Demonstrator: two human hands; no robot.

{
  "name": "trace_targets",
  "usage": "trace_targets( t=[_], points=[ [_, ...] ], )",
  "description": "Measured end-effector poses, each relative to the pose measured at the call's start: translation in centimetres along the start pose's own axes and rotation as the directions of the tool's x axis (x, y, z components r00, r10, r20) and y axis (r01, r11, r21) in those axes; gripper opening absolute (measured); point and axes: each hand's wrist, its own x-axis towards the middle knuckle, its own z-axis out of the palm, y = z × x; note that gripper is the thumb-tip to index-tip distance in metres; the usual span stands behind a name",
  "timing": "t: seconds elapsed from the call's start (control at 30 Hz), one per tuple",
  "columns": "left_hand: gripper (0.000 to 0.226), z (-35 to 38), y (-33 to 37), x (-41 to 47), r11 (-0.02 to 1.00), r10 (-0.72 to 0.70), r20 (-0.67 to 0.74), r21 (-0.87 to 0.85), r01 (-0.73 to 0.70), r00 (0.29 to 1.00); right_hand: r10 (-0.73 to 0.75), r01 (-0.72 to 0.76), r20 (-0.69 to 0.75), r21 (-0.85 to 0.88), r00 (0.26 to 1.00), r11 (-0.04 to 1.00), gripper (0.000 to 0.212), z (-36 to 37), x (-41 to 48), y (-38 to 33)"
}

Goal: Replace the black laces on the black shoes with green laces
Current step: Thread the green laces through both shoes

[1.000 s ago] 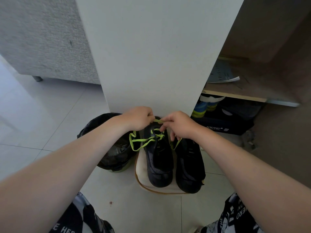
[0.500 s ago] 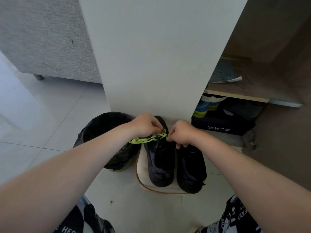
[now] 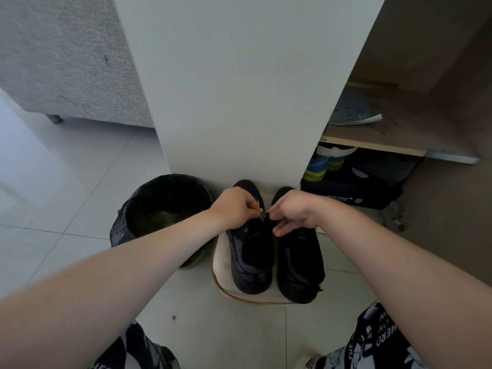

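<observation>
Two black shoes side by side on a cream pad (image 3: 222,262) on the floor, toes toward the wearer, heels at the pad's far edge against a white panel (image 3: 239,102). Judged reason: the panel stops them sliding back when a lace is pulled.

Left shoe (image 3: 251,259) sits on the pad's middle. Right shoe (image 3: 300,262) lies along its right edge, toe past the near right corner.

Both grips work over the left shoe's throat, near the pad's far edge.
- Left grip (image 3: 237,206): fingers curled tight, thumb and forefinger pinching the green lace (image 3: 261,209). Only a short bright bit shows between the hands.
- Right grip (image 3: 292,211): thumb and forefinger closed at the same spot, touching the left's fingertips. Other fingers hang loose over the tongue. What it pinches is mostly hidden, judged the same lace.

The close pinch suits threading a top eyelet or snugging the ends. The rest of the lace is hidden under the hands.

Right shoe: no green seen on it, so judged not yet done.

Bin (image 3: 159,209) with black liner just left of the pad, handy for old laces.
</observation>
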Motion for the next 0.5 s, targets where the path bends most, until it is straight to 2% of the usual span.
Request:
trace_targets(
  t=[0.23,0.4,0.5],
  points=[
    [0.01,0.9,0.0,0.1,0.999,-0.049,-0.038,0.004,0.049,0.998,-0.013,0.013,0.008,-0.011,1.0,1.0,0.027,-0.1,-0.1,0.0],
    [0.008,1.3,-0.2,0.1,0.993,-0.082,-0.027,-0.085,0.079,0.996,-0.028,0.028,0.006,-0.011,1.0,1.0,0.028,0.0,0.0,0.0],
    [0.008,1.9,0.0,0.1,0.991,-0.114,-0.086,-0.079,0.107,0.99,-0.038,0.038,-0.003,-0.009,0.999,0.999,0.028,0.0,0.1,0.0]
  ],
)
